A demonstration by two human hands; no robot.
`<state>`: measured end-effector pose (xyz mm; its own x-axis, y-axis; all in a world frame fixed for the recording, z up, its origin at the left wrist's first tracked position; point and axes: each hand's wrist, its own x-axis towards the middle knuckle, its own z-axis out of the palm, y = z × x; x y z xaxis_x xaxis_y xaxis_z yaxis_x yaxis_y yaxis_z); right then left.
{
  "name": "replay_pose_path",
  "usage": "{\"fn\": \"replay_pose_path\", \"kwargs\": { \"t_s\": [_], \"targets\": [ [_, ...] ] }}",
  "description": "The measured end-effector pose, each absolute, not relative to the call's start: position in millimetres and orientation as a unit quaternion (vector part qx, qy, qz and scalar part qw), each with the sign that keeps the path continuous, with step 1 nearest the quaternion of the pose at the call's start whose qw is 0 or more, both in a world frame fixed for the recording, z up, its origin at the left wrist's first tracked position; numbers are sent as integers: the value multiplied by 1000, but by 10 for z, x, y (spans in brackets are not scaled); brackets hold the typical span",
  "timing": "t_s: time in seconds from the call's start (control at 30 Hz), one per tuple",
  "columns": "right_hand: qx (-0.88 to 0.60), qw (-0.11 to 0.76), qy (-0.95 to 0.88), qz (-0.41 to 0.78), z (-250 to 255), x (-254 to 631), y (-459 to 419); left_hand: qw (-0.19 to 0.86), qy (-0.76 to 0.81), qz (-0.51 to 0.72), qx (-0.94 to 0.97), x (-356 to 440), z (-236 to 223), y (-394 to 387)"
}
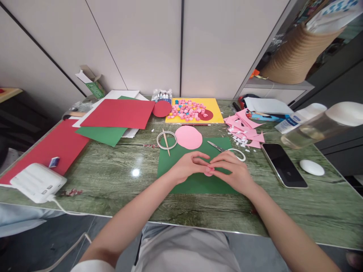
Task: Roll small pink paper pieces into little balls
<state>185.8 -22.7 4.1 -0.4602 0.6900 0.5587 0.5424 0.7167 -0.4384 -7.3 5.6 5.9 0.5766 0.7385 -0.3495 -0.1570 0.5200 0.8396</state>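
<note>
A dark green, wood-patterned surface point(110, 189) runs along pale cabinet panels point(147, 49), and a green sheet point(204, 187) lies near its front edge, serving as the centre of the layout. Over the green sheet, the person's left hand point(188, 166) and right hand point(234, 170) meet. The fingers of both hands are drawn in narrow around a small pink piece point(209, 172), pinching it between their tips above the middle of the green sheet.

At the green sheet's far left corner lie a pale ring point(158, 140) and a pointed wooden stick point(167, 144), the two crossing each other. Just beside them, a pink disc point(188, 137) overlaps the sheet's far edge. Scissors point(216, 146) lie at its far right part, with one white handle loop reaching past the edge.

Beyond the green sheet is a yellow sheet point(215, 107) bearing many small pink, yellow and blue balls point(187, 109) and a dark red disc point(208, 115). A brighter red disc point(162, 108) touches the yellow sheet's left side. Pink scraps point(244, 126) lie to the green sheet's far right, while a phone point(283, 166) and a white oval object point(312, 167) lie right of it. Red paper point(119, 113) is stacked well to its far left.
</note>
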Motion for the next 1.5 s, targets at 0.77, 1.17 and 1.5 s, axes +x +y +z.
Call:
{"fn": "replay_pose_path", "kwargs": {
  "t_s": [0.77,1.17,1.5],
  "targets": [
    [-334,347,-852,205,112,1858,-265,816,338,204,422,-184,148,117],
    [-398,400,-824,51,31,1867,-234,796,378,341,326,3,55,-25],
    [-348,345,-841,229,138,1885,-269,838,312,188,405,-174,110,112]
  ]
}}
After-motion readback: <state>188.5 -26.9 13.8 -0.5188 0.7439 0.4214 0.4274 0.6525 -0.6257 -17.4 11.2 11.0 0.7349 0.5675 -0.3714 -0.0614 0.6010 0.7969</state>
